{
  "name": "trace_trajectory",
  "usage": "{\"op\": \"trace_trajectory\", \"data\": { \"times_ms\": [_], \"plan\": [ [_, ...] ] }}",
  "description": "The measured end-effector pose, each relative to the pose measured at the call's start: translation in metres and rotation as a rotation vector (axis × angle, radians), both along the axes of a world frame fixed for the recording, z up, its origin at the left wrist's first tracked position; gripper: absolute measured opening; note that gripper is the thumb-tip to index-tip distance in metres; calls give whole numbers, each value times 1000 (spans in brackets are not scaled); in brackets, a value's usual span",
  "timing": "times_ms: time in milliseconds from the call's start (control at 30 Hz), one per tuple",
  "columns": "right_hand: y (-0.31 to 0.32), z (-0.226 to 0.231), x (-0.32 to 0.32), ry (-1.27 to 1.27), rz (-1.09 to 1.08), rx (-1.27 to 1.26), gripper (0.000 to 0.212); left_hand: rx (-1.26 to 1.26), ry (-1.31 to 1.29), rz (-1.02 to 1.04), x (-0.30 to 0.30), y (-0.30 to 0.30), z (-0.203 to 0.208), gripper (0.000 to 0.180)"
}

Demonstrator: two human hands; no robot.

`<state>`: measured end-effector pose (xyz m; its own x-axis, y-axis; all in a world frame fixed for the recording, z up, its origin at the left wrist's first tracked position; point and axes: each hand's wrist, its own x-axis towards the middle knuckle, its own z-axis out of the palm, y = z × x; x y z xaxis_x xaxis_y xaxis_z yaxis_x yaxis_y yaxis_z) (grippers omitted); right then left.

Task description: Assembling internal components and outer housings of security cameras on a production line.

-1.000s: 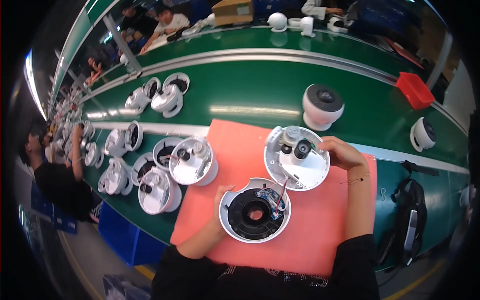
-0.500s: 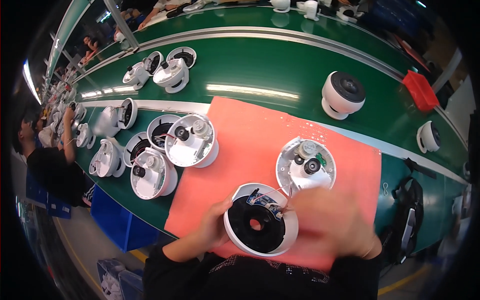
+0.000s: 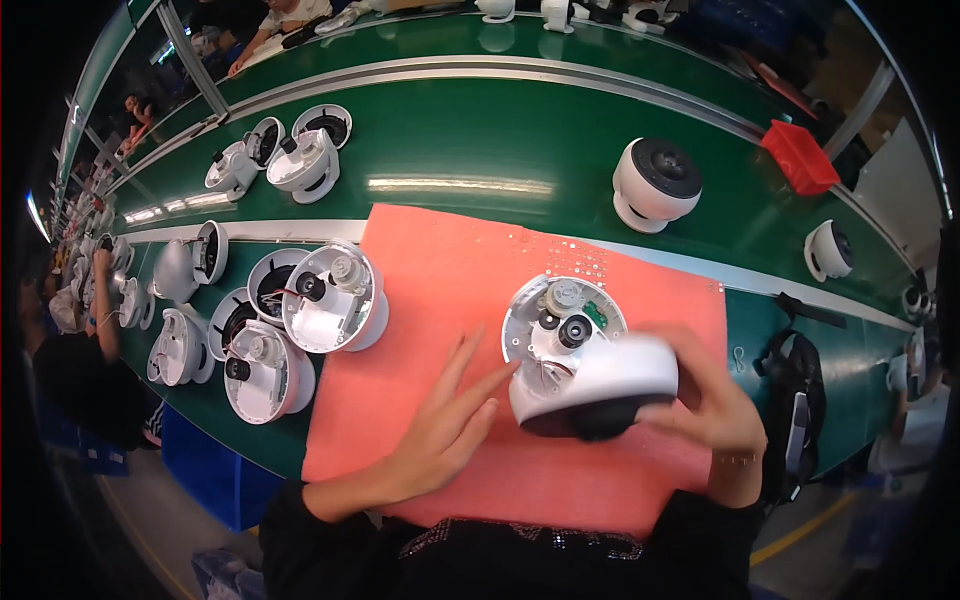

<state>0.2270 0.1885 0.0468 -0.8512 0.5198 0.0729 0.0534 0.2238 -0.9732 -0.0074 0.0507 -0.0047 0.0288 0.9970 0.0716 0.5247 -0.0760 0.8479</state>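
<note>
Right hand (image 3: 712, 400) grips blurred white cover (image 3: 605, 382), partly hiding housing (image 3: 550, 338); left hand (image 3: 440, 445) spread, empty.

The round white plastic housing (image 3: 525, 338) stands open side up right of the salmon mat's (image 3: 450, 300) middle, showing a pale grey cylindrical part, a black lens, a green circuit board and thin wires. Nearer the mat's front edge, overlapping the housing in view, the glossy white bowl-shaped plastic cover (image 3: 620, 372), slightly blurred, tilts in the right hand (image 3: 708, 400), its black face toward that edge.
</note>
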Motion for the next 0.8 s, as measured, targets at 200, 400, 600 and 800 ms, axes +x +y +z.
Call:
{"op": "trace_trajectory", "data": {
  "times_ms": [200, 400, 600, 800],
  "plan": [
    [35, -31, -9, 144, -19, -523, 62, 210, 298, -2, 6, 20, -11, 42],
    [47, -35, -13, 210, -19, -724, 57, 296, 241, -25, 3, 30, -22, 33],
    [53, -38, -25, 110, -31, -671, 54, 328, 241, -1, -6, 33, -15, 22],
    [55, -30, -35, -26, -34, -555, 51, 283, 139, 160, -8, 25, -6, 18]
  ]
}}
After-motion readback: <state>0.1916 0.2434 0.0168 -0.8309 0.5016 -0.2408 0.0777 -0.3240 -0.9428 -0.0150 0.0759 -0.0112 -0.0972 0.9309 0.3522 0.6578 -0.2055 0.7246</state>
